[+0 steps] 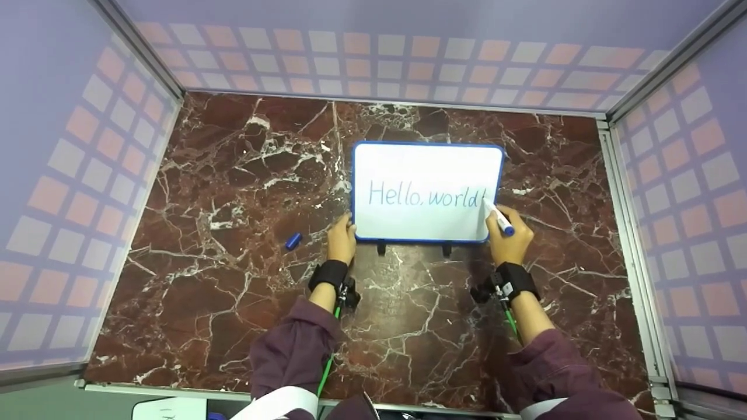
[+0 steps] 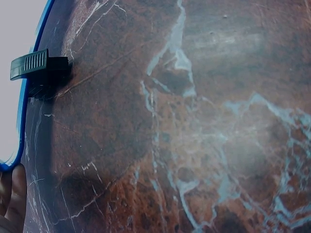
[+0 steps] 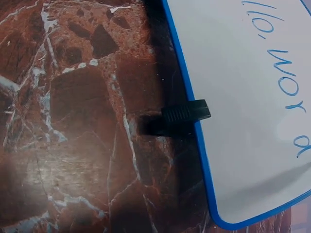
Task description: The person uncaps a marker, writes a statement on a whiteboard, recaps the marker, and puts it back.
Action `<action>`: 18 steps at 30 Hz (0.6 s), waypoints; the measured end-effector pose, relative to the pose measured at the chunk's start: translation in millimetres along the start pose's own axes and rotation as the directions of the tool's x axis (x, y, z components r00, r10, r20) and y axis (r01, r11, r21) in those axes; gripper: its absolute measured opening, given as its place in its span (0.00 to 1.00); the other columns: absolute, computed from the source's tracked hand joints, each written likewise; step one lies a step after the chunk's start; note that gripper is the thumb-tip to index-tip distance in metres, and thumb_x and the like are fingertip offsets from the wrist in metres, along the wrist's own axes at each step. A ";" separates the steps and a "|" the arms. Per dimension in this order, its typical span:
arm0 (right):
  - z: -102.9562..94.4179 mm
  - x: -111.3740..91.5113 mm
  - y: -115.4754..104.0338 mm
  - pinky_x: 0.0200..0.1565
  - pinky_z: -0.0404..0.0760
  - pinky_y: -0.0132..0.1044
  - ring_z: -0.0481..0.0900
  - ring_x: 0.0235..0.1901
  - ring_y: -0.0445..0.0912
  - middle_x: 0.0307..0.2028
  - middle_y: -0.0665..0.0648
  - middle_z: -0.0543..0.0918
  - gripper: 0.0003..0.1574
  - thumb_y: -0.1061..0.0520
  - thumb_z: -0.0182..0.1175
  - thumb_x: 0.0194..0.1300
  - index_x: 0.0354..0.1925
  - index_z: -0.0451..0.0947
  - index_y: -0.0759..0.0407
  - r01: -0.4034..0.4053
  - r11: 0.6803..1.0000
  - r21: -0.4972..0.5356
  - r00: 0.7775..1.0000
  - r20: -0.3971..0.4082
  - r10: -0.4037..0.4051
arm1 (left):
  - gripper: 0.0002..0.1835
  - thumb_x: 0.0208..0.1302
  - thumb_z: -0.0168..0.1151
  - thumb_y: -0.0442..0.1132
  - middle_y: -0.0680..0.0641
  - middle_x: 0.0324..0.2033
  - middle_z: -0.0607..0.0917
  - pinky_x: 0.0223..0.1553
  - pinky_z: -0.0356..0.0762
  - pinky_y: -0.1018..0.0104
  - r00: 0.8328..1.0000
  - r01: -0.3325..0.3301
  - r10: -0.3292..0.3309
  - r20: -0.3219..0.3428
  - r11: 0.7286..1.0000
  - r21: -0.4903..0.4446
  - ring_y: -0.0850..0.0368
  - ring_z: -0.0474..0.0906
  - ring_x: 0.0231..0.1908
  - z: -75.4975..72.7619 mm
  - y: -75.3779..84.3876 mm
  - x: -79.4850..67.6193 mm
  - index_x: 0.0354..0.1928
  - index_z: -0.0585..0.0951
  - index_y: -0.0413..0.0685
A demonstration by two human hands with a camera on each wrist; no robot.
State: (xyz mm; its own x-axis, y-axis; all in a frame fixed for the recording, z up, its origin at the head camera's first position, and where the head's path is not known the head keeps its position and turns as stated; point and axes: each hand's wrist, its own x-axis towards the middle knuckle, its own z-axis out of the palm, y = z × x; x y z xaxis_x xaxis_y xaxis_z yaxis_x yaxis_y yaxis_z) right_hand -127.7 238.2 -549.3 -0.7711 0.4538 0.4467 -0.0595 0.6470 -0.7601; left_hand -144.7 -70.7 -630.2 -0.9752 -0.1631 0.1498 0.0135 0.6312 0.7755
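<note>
A blue-framed whiteboard point(image 1: 423, 224) stands propped on a small black stand, with "Hello, world!" handwritten on it in blue. My right hand point(image 1: 509, 236) pinches a white marker point(image 1: 499, 217) with a blue end, its tip at the exclamation mark near the board's right edge. At the lower left corner, my left hand point(image 1: 341, 240) holds the frame; its fingers point(image 2: 14, 201) show beside that corner in the left wrist view. Neither the right hand nor the marker appears in the right wrist view, which shows the lettering and the board's blue edge.
A blue marker cap point(image 1: 293, 241) lies on the dark red marbled table point(image 1: 233, 315), left of my left hand. Black stand feet point(image 3: 187, 112) jut out under the board's lower edge. Checkered panels point(image 1: 402, 55) wall the table at the back and sides.
</note>
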 end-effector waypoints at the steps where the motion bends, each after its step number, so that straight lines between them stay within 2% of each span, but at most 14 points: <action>1: 0.0 -0.7 0.3 0.30 0.74 0.30 0.82 0.26 0.54 0.29 0.65 0.86 0.12 0.60 0.61 0.52 0.34 0.83 0.67 0.003 1.000 -0.003 1.000 -0.002 -0.003 | 0.17 0.62 0.55 0.32 0.36 0.41 0.84 0.47 0.78 0.56 1.000 -0.024 0.024 -0.010 1.000 0.010 0.45 0.82 0.43 15.7 -23.8 4.6 0.53 0.76 0.37; 2: 0.0 -1.3 0.7 0.29 0.74 0.31 0.82 0.26 0.54 0.28 0.65 0.86 0.12 0.60 0.61 0.52 0.33 0.83 0.67 0.007 1.000 -0.008 1.000 -0.003 -0.007 | 0.17 0.63 0.55 0.34 0.38 0.41 0.84 0.46 0.78 0.57 0.999 -0.037 0.037 -0.013 0.999 0.009 0.46 0.82 0.43 31.8 -48.6 9.2 0.54 0.76 0.40; 4: -0.1 -2.4 1.3 0.28 0.73 0.31 0.81 0.24 0.53 0.27 0.64 0.86 0.11 0.59 0.61 0.52 0.32 0.83 0.67 0.009 1.000 -0.015 1.000 -0.005 -0.010 | 0.18 0.65 0.54 0.41 0.43 0.42 0.85 0.46 0.78 0.59 0.997 -0.069 0.070 -0.024 0.997 0.017 0.50 0.82 0.43 73.2 -110.4 20.3 0.57 0.75 0.49; 6: -0.4 -3.5 1.4 0.27 0.71 0.31 0.80 0.23 0.52 0.26 0.64 0.86 0.11 0.59 0.60 0.52 0.32 0.83 0.66 0.012 1.000 -0.022 1.000 -0.015 -0.012 | 0.20 0.66 0.53 0.48 0.46 0.43 0.85 0.46 0.78 0.59 0.995 -0.086 0.087 -0.046 0.996 0.027 0.51 0.82 0.43 127.2 -185.3 33.0 0.59 0.73 0.58; 7: -0.6 -4.1 1.3 0.27 0.71 0.31 0.80 0.22 0.52 0.25 0.64 0.86 0.11 0.59 0.60 0.51 0.31 0.83 0.66 0.010 1.000 -0.024 1.000 -0.021 -0.011 | 0.20 0.65 0.52 0.50 0.48 0.44 0.85 0.48 0.78 0.58 0.995 -0.087 0.088 -0.044 0.996 0.022 0.53 0.82 0.44 140.0 -205.0 36.8 0.60 0.72 0.62; 9: -1.0 -5.2 1.0 0.26 0.71 0.30 0.79 0.22 0.52 0.24 0.64 0.85 0.11 0.59 0.60 0.51 0.31 0.83 0.66 0.008 1.000 -0.024 0.999 -0.032 -0.009 | 0.21 0.65 0.51 0.53 0.49 0.46 0.84 0.49 0.77 0.59 0.994 -0.095 0.097 -0.052 0.995 0.022 0.55 0.82 0.44 154.3 -226.0 41.1 0.60 0.70 0.67; 11: -1.3 -6.4 1.0 0.26 0.70 0.30 0.79 0.21 0.52 0.23 0.64 0.85 0.11 0.59 0.60 0.50 0.30 0.83 0.66 0.008 1.000 -0.024 0.999 -0.043 -0.009 | 0.20 0.65 0.53 0.50 0.47 0.46 0.84 0.48 0.77 0.59 0.994 -0.092 0.094 -0.062 0.995 0.037 0.53 0.82 0.44 145.7 -211.2 39.1 0.59 0.72 0.63; 13: -1.4 -7.3 1.5 0.26 0.70 0.29 0.79 0.21 0.52 0.22 0.64 0.85 0.11 0.59 0.60 0.50 0.29 0.83 0.66 0.008 1.000 -0.023 0.999 -0.043 -0.009 | 0.18 0.66 0.52 0.48 0.43 0.44 0.84 0.48 0.78 0.62 0.996 -0.069 0.071 -0.061 0.997 0.029 0.52 0.82 0.43 107.5 -155.0 28.3 0.56 0.75 0.56; 16: -1.1 -8.3 3.3 0.26 0.68 0.24 0.79 0.21 0.51 0.22 0.65 0.84 0.10 0.59 0.60 0.50 0.29 0.82 0.66 0.001 1.000 -0.014 0.999 -0.035 -0.002 | 0.16 0.65 0.53 0.37 0.36 0.41 0.84 0.47 0.78 0.58 0.999 -0.024 0.024 -0.036 1.000 0.002 0.45 0.81 0.42 37.7 -51.4 8.0 0.52 0.77 0.39; 17: -1.3 -8.4 3.5 0.26 0.69 0.24 0.79 0.21 0.51 0.23 0.65 0.85 0.10 0.59 0.60 0.50 0.29 0.82 0.66 0.001 1.000 -0.014 0.999 -0.032 -0.002 | 0.15 0.66 0.52 0.38 0.36 0.40 0.84 0.47 0.78 0.61 0.999 -0.023 0.023 -0.047 1.000 -0.009 0.46 0.82 0.41 27.0 -34.7 4.2 0.51 0.78 0.38; 18: -1.2 -8.5 3.7 0.27 0.69 0.25 0.79 0.22 0.51 0.23 0.65 0.85 0.10 0.59 0.60 0.50 0.29 0.82 0.66 -0.003 1.000 -0.010 0.999 -0.033 0.002 | 0.16 0.66 0.51 0.39 0.36 0.41 0.84 0.48 0.78 0.62 1.000 -0.008 0.007 -0.029 0.999 -0.032 0.47 0.82 0.43 17.7 -22.4 1.8 0.51 0.77 0.39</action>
State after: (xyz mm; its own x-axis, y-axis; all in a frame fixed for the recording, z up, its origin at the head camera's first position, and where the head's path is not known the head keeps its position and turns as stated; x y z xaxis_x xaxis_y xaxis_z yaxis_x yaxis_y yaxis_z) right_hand -120.6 237.4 -555.3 -0.7500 0.4752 0.4601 -0.0512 0.6518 -0.7566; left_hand -150.7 -71.7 -658.2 -0.9682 -0.1809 0.1730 0.0282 0.6079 0.7935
